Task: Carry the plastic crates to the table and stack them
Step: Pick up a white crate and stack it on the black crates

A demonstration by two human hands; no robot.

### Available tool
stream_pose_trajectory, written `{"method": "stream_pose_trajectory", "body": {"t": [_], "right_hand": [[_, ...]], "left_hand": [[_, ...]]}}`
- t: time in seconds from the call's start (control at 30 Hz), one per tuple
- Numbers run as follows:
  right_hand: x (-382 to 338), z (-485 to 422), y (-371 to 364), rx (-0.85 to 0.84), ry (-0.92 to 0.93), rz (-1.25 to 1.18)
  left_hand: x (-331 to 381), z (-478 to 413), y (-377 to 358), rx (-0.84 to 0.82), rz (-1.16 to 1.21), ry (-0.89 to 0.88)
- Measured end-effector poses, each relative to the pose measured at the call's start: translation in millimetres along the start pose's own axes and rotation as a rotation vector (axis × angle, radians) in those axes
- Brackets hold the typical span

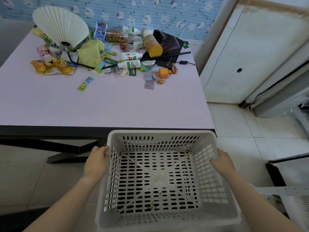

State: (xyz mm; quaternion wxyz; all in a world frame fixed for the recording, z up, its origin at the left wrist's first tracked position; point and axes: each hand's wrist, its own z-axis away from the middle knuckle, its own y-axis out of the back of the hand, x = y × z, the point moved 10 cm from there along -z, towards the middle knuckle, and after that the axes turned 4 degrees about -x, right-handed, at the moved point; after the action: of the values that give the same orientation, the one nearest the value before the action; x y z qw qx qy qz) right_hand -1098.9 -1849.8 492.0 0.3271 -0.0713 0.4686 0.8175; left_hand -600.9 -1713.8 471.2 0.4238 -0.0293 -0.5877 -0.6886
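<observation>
While it hangs just short of the table's [100, 106] near edge, the white slotted crate [160, 178] is gripped on both sides: the left hand [96, 162] has its fingers [105, 150] curled over the left rim, and the right hand [223, 162] has its fingers [214, 160] hooked inside the right wall. Beyond the fingertips, the near part of the tabletop is bare; farther back lie bottles [130, 61], snack packets [51, 65] and a white folding fan [61, 26]. Right of the right forearm, part of another crate [291, 198] shows on the tiled floor.
</observation>
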Motion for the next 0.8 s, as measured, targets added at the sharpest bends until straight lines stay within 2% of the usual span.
{"method": "stream_pose_trajectory", "body": {"t": [0.17, 0.33, 0.5, 0.57, 0.7, 0.8], "right_hand": [[-25.6, 23.9, 6.5, 0.063, 0.098, 0.13], [-120.2, 47.4, -20.2, -0.047, 0.452, 0.225], [-234.5, 86.1, -62.1, -0.161, 0.831, 0.251], [-257.9, 94.5, -79.3, -0.205, 0.864, 0.331], [-218.7, 77.7, -82.2, -0.224, 0.741, 0.534], [-205.8, 89.7, -83.7, -0.302, 0.846, 0.622]], "left_hand": [[24.0, 13.4, 7.4, 0.057, -0.07, -0.117], [45.1, 18.1, 30.8, 0.121, -0.001, -0.115], [57.2, 41.4, 90.0, 0.263, 0.079, -0.046], [58.1, 57.7, 109.8, 0.316, 0.079, 0.001], [41.4, 94.1, 61.3, 0.114, 0.08, 0.119], [30.8, 127.3, 31.8, 0.15, 0.11, 0.178]]}}
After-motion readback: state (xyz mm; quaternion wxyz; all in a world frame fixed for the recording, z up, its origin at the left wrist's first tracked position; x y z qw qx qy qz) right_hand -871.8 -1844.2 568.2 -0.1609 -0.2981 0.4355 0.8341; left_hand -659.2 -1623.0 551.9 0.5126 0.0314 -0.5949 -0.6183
